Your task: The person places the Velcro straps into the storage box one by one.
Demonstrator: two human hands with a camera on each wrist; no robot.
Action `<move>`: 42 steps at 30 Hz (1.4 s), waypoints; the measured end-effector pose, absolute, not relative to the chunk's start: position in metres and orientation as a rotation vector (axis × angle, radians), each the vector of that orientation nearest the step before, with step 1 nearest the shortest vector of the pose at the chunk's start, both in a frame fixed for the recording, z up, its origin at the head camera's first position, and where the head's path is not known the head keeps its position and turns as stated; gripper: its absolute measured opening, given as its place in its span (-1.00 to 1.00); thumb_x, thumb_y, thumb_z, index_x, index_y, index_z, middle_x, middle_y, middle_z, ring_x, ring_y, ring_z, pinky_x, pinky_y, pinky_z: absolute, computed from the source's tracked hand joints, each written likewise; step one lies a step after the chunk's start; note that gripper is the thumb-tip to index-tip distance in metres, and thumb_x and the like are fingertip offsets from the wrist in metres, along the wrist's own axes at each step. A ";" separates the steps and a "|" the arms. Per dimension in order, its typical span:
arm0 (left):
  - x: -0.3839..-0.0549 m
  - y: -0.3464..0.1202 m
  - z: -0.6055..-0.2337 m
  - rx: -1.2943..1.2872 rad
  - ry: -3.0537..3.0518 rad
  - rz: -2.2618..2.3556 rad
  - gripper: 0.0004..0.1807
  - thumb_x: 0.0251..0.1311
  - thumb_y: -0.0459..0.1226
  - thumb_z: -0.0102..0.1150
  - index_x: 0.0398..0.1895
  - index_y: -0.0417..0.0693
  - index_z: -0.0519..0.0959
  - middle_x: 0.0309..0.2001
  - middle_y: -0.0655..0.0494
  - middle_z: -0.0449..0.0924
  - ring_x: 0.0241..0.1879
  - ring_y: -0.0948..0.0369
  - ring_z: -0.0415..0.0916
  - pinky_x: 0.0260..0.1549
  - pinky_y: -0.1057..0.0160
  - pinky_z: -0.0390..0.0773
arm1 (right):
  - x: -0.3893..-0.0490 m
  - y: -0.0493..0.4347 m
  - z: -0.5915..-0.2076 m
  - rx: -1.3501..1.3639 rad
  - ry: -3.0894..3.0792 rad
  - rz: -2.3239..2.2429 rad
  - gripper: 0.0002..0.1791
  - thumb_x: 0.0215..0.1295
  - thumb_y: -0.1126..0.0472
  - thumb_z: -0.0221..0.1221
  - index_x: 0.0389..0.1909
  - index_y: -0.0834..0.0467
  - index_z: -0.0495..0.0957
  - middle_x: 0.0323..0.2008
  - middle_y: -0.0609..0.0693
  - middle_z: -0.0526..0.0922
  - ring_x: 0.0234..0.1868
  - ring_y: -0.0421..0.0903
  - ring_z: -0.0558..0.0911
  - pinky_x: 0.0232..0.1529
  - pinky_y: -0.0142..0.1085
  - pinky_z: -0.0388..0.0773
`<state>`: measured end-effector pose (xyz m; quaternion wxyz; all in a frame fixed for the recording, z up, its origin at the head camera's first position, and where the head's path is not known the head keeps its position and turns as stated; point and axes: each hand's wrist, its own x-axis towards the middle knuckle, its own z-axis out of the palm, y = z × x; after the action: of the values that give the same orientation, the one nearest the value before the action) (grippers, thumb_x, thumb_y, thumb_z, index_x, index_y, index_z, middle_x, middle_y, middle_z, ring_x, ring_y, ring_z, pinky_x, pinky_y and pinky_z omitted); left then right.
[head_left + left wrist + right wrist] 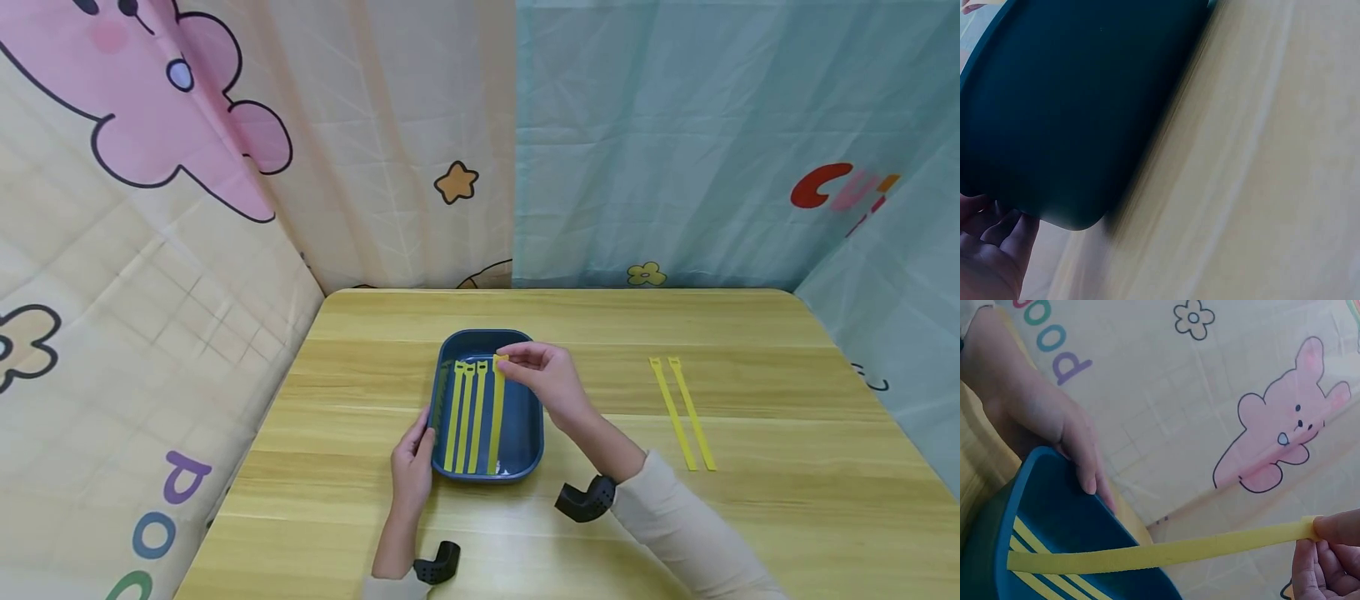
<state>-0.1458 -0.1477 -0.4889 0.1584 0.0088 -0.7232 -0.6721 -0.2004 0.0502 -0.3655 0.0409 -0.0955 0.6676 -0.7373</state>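
Observation:
A dark blue tray [525, 454] with rounded corners stands on the table, several yellow straps lying side by side in its left part. My left hand [412, 471] grips the tray's left wall, thumb at the rim; in the right wrist view the left hand [1054, 419] lies over that edge. Between thumb and fingers, my right hand [551, 383] pinches the slotted head of another yellow strap [1166, 553]. This strap hangs over the tray's interior, to the right of the lying ones, its lower end close to the tray's near wall.
Two more yellow straps [684, 417] lie nearly parallel on the wooden table [600, 533], right of the right forearm. Printed curtains [405, 125] hang behind the table and along its sides. Each wrist wears a black camera mount [587, 500].

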 end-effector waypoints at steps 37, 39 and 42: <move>-0.140 -0.142 -0.464 0.054 -2.058 -1.956 -0.63 0.15 -0.47 -0.18 0.07 -0.39 0.25 0.09 -0.21 0.22 0.11 0.09 0.13 -0.02 0.43 0.20 | -0.267 0.025 -0.434 0.160 2.243 -2.024 -0.84 -0.01 0.32 0.17 -0.35 0.27 0.55 -0.42 0.10 0.55 -0.33 0.04 0.55 -0.28 -0.26 0.50; -0.140 -0.142 -0.465 0.050 -2.053 -1.962 -0.63 0.15 -0.49 -0.18 0.06 -0.40 0.25 0.09 -0.22 0.21 0.11 0.09 0.13 -0.03 0.45 0.21 | -0.269 0.024 -0.437 0.161 2.262 -1.997 -0.84 0.01 0.31 0.16 -0.34 0.27 0.55 -0.42 0.10 0.55 -0.33 0.04 0.55 -0.30 -0.28 0.50; -0.140 -0.141 -0.465 0.053 -2.043 -1.971 -0.63 0.14 -0.49 -0.18 0.06 -0.41 0.25 0.09 -0.23 0.21 0.10 0.08 0.14 -0.04 0.48 0.22 | -0.271 0.023 -0.438 0.167 2.299 -1.957 -0.85 0.02 0.31 0.15 -0.35 0.28 0.55 -0.41 0.11 0.56 -0.34 0.03 0.55 -0.32 -0.29 0.51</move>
<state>-0.1400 -0.1412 -0.4647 0.1505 0.0185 -0.7115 -0.6862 -0.2710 0.0226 -0.4384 0.0587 0.0550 0.7590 -0.6461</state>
